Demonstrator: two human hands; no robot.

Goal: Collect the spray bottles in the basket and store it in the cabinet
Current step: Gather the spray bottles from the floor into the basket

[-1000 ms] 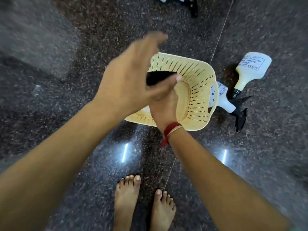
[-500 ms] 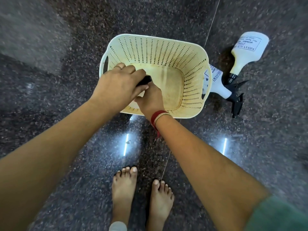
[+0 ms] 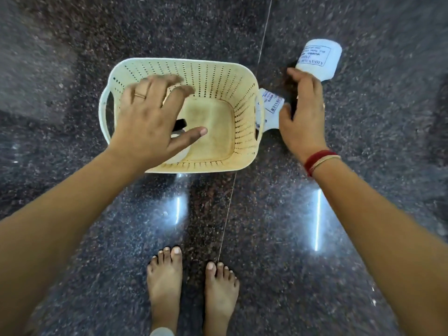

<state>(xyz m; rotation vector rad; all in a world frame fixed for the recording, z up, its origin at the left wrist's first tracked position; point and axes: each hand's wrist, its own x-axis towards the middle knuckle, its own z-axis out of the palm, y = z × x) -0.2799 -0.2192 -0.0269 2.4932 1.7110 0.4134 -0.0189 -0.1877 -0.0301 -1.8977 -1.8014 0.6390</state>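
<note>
Bottles being gathered beside the basket — one in, two on the floor

Nearest, the bare feet [image 3: 191, 284] are planted on the dark speckled floor [image 3: 278, 234], well short of both hands. The left hand [image 3: 155, 117] is spread above the cream perforated basket [image 3: 218, 76], fingers apart and nothing gripped; beneath its palm a white spray bottle with a dark collar [image 3: 179, 132] is seen lying inside, against the wall nearest the feet, presumably just let go. Across the basket, the right hand [image 3: 301, 112] is lowered over the neck ends of two bottles outside the rim: the nearer bottle [image 3: 270, 106], touching the basket wall just inside the thumb, and the farther bottle [image 3: 317, 60], lying beyond the fingertips. Whether the fingers are closed on either cannot be told — the necks are hidden beneath the hand. No cabinet is seen.
</note>
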